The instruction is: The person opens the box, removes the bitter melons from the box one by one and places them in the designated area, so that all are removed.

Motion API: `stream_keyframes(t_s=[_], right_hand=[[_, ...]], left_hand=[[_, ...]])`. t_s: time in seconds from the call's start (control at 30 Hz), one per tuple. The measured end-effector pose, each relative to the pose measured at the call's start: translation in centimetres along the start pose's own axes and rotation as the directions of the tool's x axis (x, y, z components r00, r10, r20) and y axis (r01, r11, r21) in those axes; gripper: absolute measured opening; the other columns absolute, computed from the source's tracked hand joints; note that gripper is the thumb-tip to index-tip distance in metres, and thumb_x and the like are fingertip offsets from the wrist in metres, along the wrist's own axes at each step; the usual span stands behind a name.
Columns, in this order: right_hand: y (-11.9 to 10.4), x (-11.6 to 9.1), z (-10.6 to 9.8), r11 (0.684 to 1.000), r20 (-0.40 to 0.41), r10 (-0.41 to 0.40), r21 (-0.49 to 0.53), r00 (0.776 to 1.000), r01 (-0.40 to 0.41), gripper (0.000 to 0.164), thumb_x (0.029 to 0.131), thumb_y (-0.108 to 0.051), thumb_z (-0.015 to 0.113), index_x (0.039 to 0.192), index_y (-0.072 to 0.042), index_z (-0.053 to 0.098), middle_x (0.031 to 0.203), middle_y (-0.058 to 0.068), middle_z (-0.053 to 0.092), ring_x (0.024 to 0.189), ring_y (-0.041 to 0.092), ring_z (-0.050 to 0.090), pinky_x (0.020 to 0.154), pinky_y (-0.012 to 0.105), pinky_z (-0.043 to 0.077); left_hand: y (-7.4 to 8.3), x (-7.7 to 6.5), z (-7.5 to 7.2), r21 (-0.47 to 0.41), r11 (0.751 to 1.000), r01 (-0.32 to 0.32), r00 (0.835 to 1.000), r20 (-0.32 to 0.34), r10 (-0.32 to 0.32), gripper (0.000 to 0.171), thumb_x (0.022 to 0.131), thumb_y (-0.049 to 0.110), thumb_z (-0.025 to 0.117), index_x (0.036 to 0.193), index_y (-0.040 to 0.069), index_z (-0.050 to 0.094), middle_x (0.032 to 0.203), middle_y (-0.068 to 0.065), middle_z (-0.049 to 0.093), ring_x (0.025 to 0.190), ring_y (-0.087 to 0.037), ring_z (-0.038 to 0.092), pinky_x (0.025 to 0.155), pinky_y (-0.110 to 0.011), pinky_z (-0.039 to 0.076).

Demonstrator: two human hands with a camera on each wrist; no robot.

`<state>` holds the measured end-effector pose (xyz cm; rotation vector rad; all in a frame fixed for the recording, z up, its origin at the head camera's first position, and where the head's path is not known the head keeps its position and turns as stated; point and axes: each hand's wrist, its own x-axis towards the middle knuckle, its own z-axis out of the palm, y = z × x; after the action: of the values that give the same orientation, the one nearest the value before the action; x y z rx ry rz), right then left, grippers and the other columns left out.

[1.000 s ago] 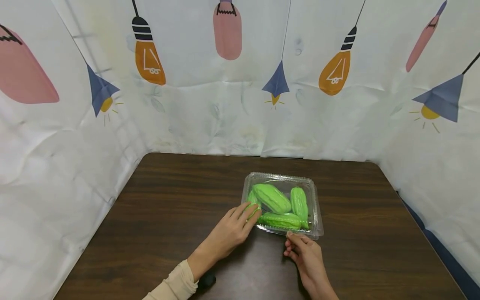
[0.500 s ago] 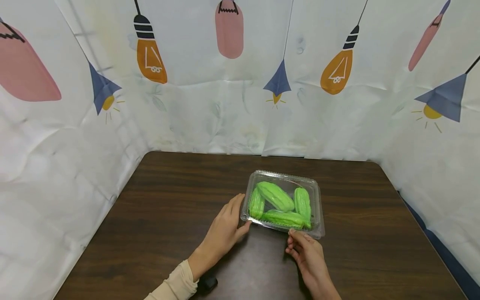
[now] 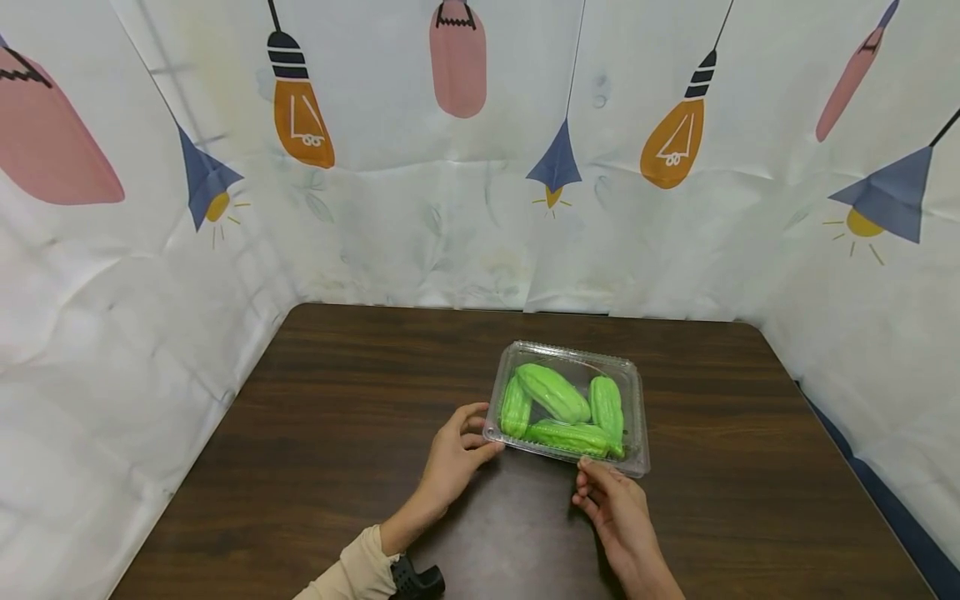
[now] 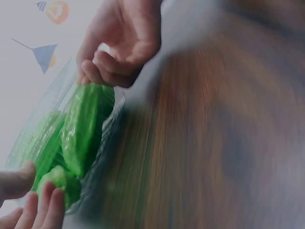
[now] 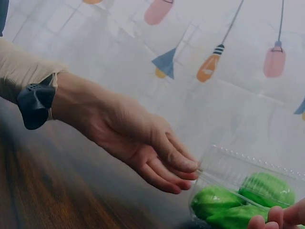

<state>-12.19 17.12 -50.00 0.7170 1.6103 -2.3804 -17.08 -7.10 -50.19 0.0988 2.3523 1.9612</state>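
Note:
A clear plastic clamshell container (image 3: 636, 417) sits on the table, its lid down over several light green, ridged bitter melons (image 3: 553, 392). My left hand (image 3: 450, 462) is at its front left corner, thumb and forefinger pinching the edge and the other fingers bent. Along the front edge, towards the right, my right hand (image 3: 618, 512) pinches the rim between thumb and forefinger. The right wrist view shows the left thumb (image 5: 181, 160) right at the container's corner. In the left wrist view, the right hand (image 4: 124, 43) reaches the opposite end of the container's front edge.
The dark wood-grain table (image 3: 300, 467) is bounded by a white curtain (image 3: 420, 225) printed with lamps and bulbs on the back and both sides. A black wrist device (image 3: 416, 581) is strapped at the left sleeve (image 3: 348, 567).
My left hand has come off the lid's left part to the front left corner, its fingers bending in to pinch there. The container shifted slightly right; the right hand kept its pinch.

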Motion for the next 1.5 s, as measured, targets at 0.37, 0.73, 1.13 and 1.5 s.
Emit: stream_keyframes(t_s=[0.37, 0.73, 1.13, 1.5], right_hand=[[-0.1, 0.0, 0.0, 1.0, 0.002, 0.006, 0.019, 1.0, -0.006, 0.009, 0.099, -0.024, 0.072, 0.095, -0.016, 0.074, 0.077, -0.007, 0.068, 0.071, 0.007, 0.061, 0.07, 0.022, 0.058], [0.0, 0.1, 0.1, 1.0, 0.001, 0.011, 0.011, 1.0, -0.011, 0.009, 0.098, -0.023, 0.073, 0.093, -0.016, 0.074, 0.077, -0.006, 0.068, 0.07, 0.006, 0.062, 0.069, 0.022, 0.059], [0.1, 0.0, 0.3, 1.0, 0.006, 0.005, 0.02, 1.0, -0.005, 0.008, 0.098, -0.02, 0.072, 0.095, -0.013, 0.074, 0.077, -0.006, 0.067, 0.069, 0.006, 0.061, 0.068, 0.022, 0.058], [0.3, -0.2, 0.6, 0.999, 0.011, -0.003, 0.046, 1.0, 0.003, 0.008, 0.099, -0.019, 0.071, 0.094, -0.014, 0.075, 0.076, -0.007, 0.068, 0.069, 0.006, 0.061, 0.068, 0.022, 0.058]], left_hand=[[-1.0, -0.2, 1.2, -0.369, 0.928, 0.044, 0.999, -0.011, -0.051, 0.061, 0.092, -0.01, 0.072, 0.147, 0.006, 0.051, 0.116, -0.017, 0.065, 0.09, -0.016, 0.076, 0.081, -0.028, 0.063], [-1.1, -0.5, 2.4, -0.647, 0.751, 0.133, 0.989, 0.036, -0.144, 0.051, 0.099, -0.006, 0.063, 0.145, -0.011, 0.043, 0.118, -0.01, 0.067, 0.098, -0.014, 0.073, 0.092, -0.028, 0.062], [-0.6, -0.7, 3.7, -0.622, 0.775, 0.111, 0.977, -0.073, -0.199, 0.031, 0.104, 0.008, 0.06, 0.133, -0.003, 0.054, 0.1, -0.001, 0.071, 0.092, -0.01, 0.068, 0.081, -0.023, 0.057], [-0.6, -0.6, 5.0, -0.632, 0.774, 0.03, 0.964, -0.186, -0.19, 0.016, 0.107, 0.009, 0.055, 0.122, 0.003, 0.055, 0.095, -0.003, 0.067, 0.09, -0.018, 0.067, 0.08, -0.029, 0.057]])
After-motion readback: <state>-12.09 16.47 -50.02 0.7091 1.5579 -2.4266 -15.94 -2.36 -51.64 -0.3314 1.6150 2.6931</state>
